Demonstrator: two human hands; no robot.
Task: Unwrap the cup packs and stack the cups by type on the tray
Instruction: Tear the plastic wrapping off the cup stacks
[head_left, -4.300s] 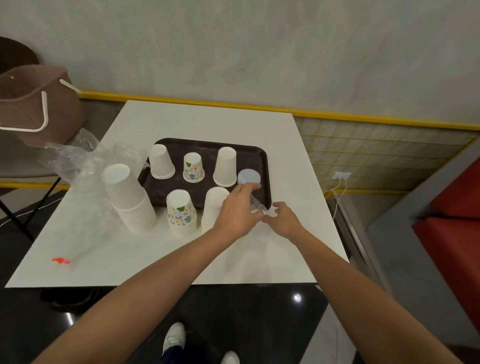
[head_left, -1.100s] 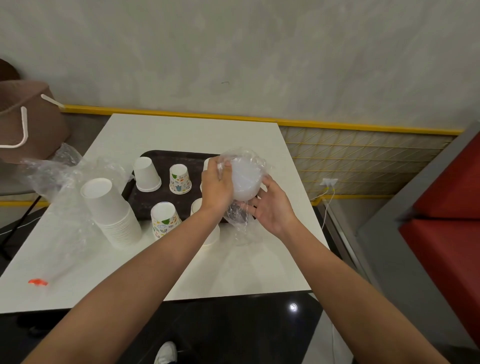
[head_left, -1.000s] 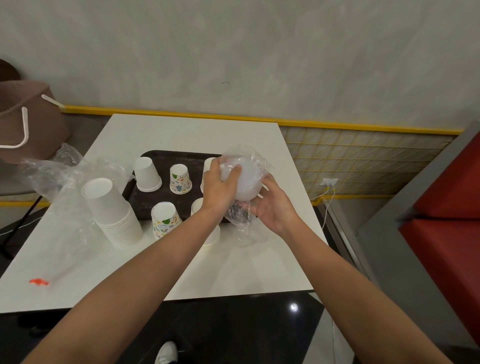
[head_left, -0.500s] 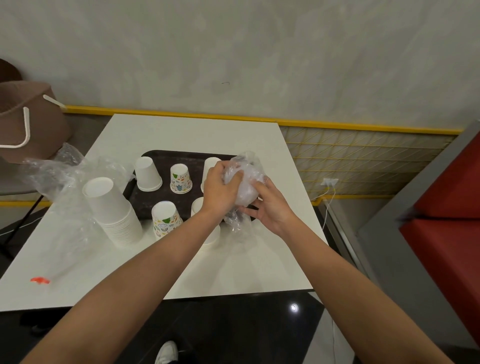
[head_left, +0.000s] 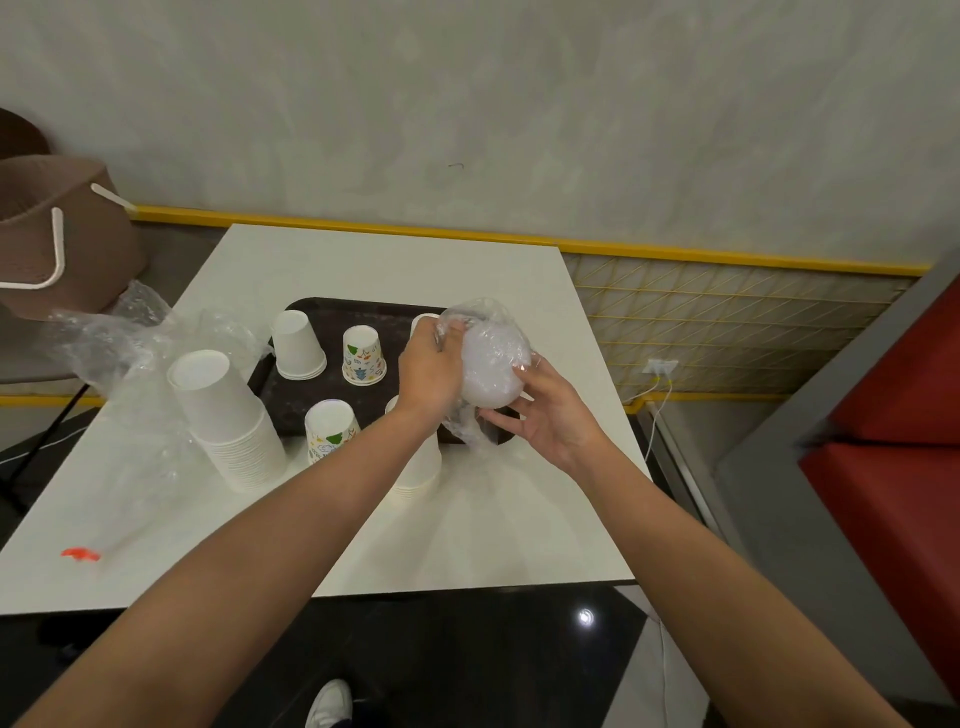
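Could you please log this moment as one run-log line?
phase: unwrapping | left hand: pinches plastic wrap | right hand: holds wrapped cup pack | tray: holds inverted cups

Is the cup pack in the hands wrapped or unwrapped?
Wrapped: clear film covers the cup pack; the left hand pinches the film on top, the right hand grips underneath.

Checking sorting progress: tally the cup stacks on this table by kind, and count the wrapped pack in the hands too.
Plain white cup stacks: 4
Patterned cup stacks: 2
Wrapped cup pack: 1
Total: 7
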